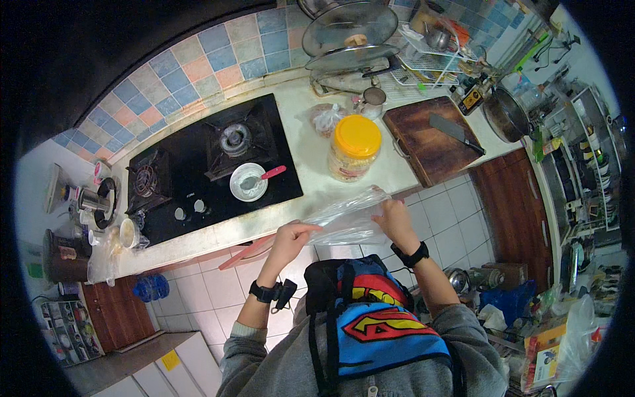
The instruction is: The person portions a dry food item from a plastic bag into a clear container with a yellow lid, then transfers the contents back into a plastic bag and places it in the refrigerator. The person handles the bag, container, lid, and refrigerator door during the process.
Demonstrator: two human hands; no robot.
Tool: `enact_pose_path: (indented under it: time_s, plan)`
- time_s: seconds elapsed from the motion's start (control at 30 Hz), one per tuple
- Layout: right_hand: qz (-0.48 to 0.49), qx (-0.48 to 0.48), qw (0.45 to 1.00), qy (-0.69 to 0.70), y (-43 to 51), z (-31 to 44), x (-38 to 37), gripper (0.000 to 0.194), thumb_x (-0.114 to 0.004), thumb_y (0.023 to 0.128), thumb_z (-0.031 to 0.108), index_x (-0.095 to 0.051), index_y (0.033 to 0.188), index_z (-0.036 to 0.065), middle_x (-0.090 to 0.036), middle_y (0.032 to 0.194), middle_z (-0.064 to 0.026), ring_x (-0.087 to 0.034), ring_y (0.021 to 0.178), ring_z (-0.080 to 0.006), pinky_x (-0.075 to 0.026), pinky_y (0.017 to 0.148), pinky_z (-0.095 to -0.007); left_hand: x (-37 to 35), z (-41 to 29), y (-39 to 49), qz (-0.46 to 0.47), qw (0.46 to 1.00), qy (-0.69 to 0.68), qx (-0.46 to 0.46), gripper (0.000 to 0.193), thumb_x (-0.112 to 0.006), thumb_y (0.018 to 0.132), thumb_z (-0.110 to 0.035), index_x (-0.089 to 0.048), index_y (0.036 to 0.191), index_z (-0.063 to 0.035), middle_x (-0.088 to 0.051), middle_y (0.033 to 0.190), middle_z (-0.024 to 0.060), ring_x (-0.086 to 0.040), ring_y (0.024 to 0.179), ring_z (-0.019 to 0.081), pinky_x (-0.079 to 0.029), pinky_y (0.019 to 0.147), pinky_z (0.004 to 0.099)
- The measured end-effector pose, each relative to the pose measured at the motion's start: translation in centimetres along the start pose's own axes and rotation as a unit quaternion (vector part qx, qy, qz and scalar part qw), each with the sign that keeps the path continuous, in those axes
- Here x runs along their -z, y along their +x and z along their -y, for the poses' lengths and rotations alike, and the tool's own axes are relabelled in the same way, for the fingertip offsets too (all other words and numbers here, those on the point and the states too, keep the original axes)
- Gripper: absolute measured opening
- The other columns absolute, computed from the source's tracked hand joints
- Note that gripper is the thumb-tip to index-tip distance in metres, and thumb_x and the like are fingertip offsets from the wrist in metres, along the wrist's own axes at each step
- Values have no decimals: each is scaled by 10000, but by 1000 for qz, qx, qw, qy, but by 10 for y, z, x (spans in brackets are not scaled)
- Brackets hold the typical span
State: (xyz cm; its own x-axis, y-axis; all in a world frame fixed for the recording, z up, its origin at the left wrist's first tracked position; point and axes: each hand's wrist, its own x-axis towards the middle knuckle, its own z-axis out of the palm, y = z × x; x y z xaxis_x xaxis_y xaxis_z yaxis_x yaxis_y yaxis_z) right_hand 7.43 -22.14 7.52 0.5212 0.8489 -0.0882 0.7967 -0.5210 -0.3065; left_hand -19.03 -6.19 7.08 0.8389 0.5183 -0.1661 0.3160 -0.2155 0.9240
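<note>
A clear plastic bag [345,218] stretches between my two hands, just off the front edge of the counter. My left hand [291,243] pinches its left end between thumb and fingers. The right end is gripped by my right hand [397,222], whose fingers are curled. Behind the bag, a clear jar [352,166] with a yellow screw lid [358,136] stands upright on the counter; pale contents show through its wall. A white bowl [241,191] holding a red-handled utensil [274,171] rests on the black gas hob, left of the jar.
Right of the jar lies a wooden chopping board [421,149] with a cleaver [449,130] on it. A knotted plastic bag [328,119] sits behind the jar. The gas hob [188,171] fills the left counter. A dark pan [506,115] stands in the right corner.
</note>
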Motion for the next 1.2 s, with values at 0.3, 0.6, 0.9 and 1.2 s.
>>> enact_pose_path:
  time_s: [0.3,0.6,0.9,1.2]
  plan:
    - [144,91,975,-143,34,25,7,451,-825,671,267,-642,991,7,-507,1243,-239,-660,893,-390,-551,740,-436,-7,-8,22,-203,956,205,62,613,-595,721,53,-514,1321,-49,-391,1259,300,-580,932,481,-503,821,500]
    - [-133,276,950,62,149,5,78,1067,-882,533,322,-362,1456,193,-302,1468,-257,-316,1323,-484,-348,1008,-632,0,-39,19,-167,977,126,35,633,-596,690,81,-560,1304,-68,-479,1342,234,-453,1272,396,-391,1062,416]
    - [133,289,947,-33,210,16,86,1152,-852,501,285,-257,1486,243,-272,1464,-234,-278,1317,-528,-357,904,-749,-42,-92,44,-299,944,141,2,726,-626,720,108,-394,1399,-2,-471,1358,237,-465,1269,390,-374,1068,386]
    - [107,199,973,-50,199,-64,121,1081,-840,545,313,-289,1469,197,-324,1382,-189,-350,1230,-458,-409,868,-675,-18,-60,131,-339,928,147,-52,794,-546,699,126,-298,1447,30,-371,1459,222,-326,1395,333,-237,1146,361]
